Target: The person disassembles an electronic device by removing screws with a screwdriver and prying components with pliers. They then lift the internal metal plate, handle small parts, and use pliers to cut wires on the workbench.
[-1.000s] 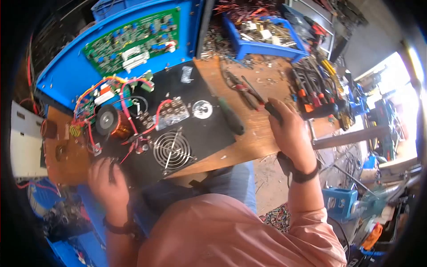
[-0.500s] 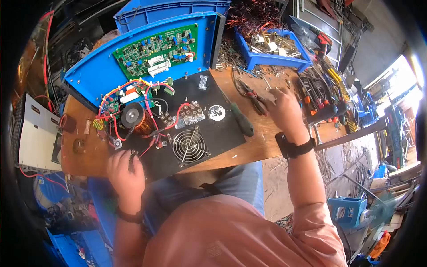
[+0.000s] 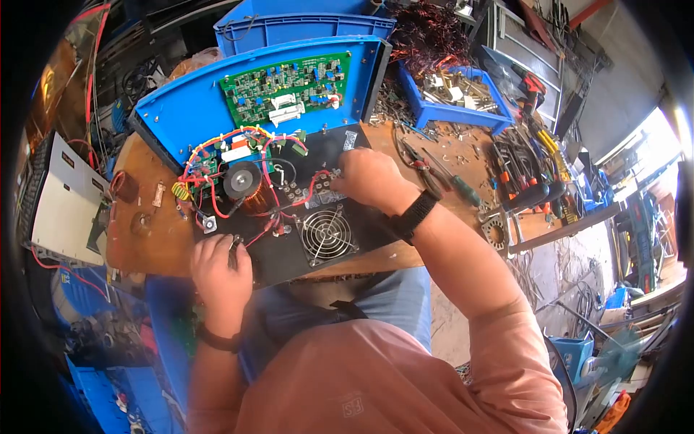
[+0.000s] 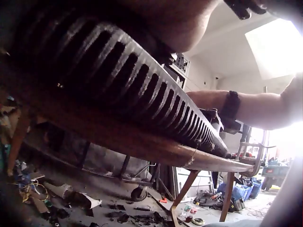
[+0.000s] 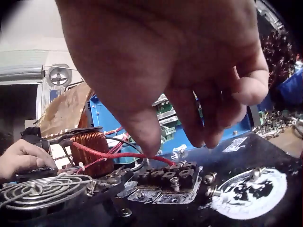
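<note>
My right hand (image 3: pixel 372 181) is over the black metal panel (image 3: pixel 289 264), at the terminal block (image 5: pixel 173 177) with metal screws. In the right wrist view its fingers hang down loosely, the thumb tip beside a red wire (image 5: pixel 113 153), and nothing shows in its grasp. My left hand (image 3: pixel 220 273) is at the panel's front left corner, above its slotted black side (image 4: pixel 142 80). Between that thumb and forefinger is a small dark part (image 3: pixel 235 252), its kind hidden by the fingers. A thin red wire runs toward it. A copper-wound coil (image 3: pixel 253 194) stands behind.
A fan grille (image 3: pixel 325 235) sits on the panel. Behind rises a blue plate (image 3: pixel 181 119) carrying a green circuit board (image 3: pixel 249 108). Pliers (image 3: pixel 416 163) and a green-handled screwdriver (image 3: pixel 465 189) lie to the right, then several tools (image 3: pixel 520 170) and a blue tray of metal pieces (image 3: pixel 463 112).
My right hand let go of a screwdriver beside the pliers and moved left over the terminal block. The left hand stays at the panel's corner. The head view has shifted.
</note>
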The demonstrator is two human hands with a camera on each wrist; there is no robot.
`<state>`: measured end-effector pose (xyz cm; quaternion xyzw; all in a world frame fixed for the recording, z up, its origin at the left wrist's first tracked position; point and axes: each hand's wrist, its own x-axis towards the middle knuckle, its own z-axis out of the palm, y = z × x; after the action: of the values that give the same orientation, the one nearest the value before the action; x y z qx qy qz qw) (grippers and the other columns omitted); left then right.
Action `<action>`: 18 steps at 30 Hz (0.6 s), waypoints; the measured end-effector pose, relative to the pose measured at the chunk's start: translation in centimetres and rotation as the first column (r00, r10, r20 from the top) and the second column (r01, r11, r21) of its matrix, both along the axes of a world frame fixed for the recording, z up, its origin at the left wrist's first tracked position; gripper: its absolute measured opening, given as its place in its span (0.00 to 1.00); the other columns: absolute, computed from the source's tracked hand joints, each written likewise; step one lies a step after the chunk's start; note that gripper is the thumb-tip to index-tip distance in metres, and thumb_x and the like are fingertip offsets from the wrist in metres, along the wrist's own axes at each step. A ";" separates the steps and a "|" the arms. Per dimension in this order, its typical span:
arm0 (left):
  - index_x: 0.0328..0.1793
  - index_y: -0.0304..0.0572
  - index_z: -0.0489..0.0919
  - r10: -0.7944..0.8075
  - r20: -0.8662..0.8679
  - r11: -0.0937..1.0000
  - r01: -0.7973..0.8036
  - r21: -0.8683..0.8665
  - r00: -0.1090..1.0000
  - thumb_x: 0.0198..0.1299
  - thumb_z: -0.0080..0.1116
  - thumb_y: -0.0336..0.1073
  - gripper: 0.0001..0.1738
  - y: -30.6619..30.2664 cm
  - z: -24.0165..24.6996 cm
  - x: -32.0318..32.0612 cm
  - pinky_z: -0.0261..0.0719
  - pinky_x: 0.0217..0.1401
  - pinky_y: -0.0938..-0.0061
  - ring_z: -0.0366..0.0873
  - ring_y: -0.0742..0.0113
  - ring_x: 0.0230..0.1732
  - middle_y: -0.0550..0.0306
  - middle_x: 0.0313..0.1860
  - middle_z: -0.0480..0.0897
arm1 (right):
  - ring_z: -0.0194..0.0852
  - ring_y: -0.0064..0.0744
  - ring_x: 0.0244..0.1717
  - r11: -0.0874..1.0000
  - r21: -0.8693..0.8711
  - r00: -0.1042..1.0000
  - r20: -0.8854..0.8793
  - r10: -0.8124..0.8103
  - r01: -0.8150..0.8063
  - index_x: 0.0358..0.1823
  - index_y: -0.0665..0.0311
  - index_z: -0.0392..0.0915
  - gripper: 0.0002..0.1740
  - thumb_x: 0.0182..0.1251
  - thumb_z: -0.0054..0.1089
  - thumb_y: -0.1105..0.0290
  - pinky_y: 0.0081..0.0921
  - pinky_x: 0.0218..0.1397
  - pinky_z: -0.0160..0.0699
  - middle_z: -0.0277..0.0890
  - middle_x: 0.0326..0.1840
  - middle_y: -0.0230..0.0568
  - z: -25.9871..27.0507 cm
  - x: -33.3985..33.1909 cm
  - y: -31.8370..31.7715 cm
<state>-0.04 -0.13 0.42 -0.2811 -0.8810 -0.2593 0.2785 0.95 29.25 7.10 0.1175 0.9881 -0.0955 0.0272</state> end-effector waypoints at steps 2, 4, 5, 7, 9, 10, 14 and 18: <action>0.43 0.34 0.84 0.001 -0.001 1.000 -0.001 0.005 1.000 0.55 0.63 0.30 0.10 0.0 0.0 0.0 0.76 0.53 0.57 0.79 0.47 0.47 0.48 0.43 0.84 | 0.86 0.49 0.51 1.000 0.012 0.999 0.041 -0.024 0.023 0.41 0.64 0.87 0.16 0.60 0.66 0.59 0.38 0.54 0.84 0.86 0.45 0.53 -0.2 -0.4 -0.2; 0.43 0.34 0.84 0.002 -0.003 1.000 -0.002 0.007 1.000 0.55 0.64 0.29 0.10 0.1 0.1 0.1 0.76 0.53 0.57 0.79 0.47 0.47 0.49 0.43 0.84 | 0.86 0.49 0.51 0.999 0.023 0.997 0.063 -0.042 0.041 0.41 0.64 0.87 0.16 0.60 0.65 0.60 0.38 0.55 0.84 0.86 0.45 0.53 -0.1 -0.6 -0.4; 0.43 0.34 0.84 0.002 -0.004 1.000 -0.002 0.007 1.000 0.55 0.64 0.29 0.10 0.1 0.2 0.2 0.76 0.53 0.57 0.79 0.48 0.47 0.49 0.43 0.84 | 0.86 0.49 0.51 0.998 0.027 0.997 0.064 -0.050 0.048 0.41 0.64 0.87 0.15 0.60 0.65 0.60 0.38 0.55 0.84 0.86 0.44 0.53 0.2 -0.4 -0.6; 0.42 0.34 0.84 0.003 -0.007 1.000 -0.003 0.011 1.000 0.55 0.64 0.29 0.10 0.1 0.2 0.2 0.76 0.52 0.57 0.79 0.48 0.46 0.49 0.43 0.84 | 0.86 0.49 0.51 0.998 0.035 0.997 0.066 -0.050 0.048 0.41 0.64 0.87 0.15 0.60 0.64 0.61 0.37 0.54 0.84 0.87 0.44 0.53 0.3 -0.4 -0.6; 0.42 0.34 0.84 0.003 -0.011 1.000 -0.003 0.010 1.000 0.54 0.64 0.29 0.10 0.1 0.2 0.1 0.76 0.52 0.57 0.79 0.48 0.46 0.49 0.43 0.84 | 0.86 0.48 0.51 0.998 0.043 0.997 0.067 -0.038 0.035 0.42 0.64 0.87 0.14 0.61 0.62 0.63 0.37 0.54 0.84 0.87 0.44 0.53 0.0 -0.5 -0.5; 0.42 0.34 0.84 0.004 -0.012 1.000 -0.004 0.007 1.000 0.54 0.64 0.29 0.10 0.1 0.2 0.1 0.76 0.52 0.58 0.79 0.48 0.46 0.49 0.43 0.84 | 0.86 0.48 0.51 0.996 0.078 0.997 0.071 -0.041 0.035 0.42 0.64 0.87 0.13 0.62 0.61 0.64 0.37 0.54 0.84 0.87 0.44 0.53 -0.1 -0.6 -0.6; 0.42 0.35 0.84 0.010 -0.014 1.000 -0.010 0.005 1.000 0.54 0.64 0.29 0.10 0.1 0.0 0.0 0.76 0.52 0.58 0.79 0.48 0.47 0.49 0.43 0.84 | 0.87 0.47 0.51 0.989 0.145 0.996 0.083 -0.040 0.027 0.41 0.64 0.87 0.12 0.64 0.58 0.67 0.37 0.54 0.85 0.87 0.44 0.53 -0.2 -1.0 -0.8; 0.42 0.34 0.84 0.011 -0.010 1.000 -0.010 0.009 1.000 0.54 0.64 0.29 0.10 0.1 0.1 0.1 0.76 0.52 0.58 0.80 0.48 0.47 0.49 0.43 0.84 | 0.86 0.47 0.52 0.989 0.138 0.992 0.107 -0.066 0.051 0.42 0.64 0.87 0.12 0.64 0.57 0.68 0.36 0.55 0.85 0.87 0.45 0.54 -0.2 -1.3 -1.0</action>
<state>0.04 -0.02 0.54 -0.2764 -0.8799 -0.2606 0.2854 -0.36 28.27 6.90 0.1532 0.9854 -0.0225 0.0713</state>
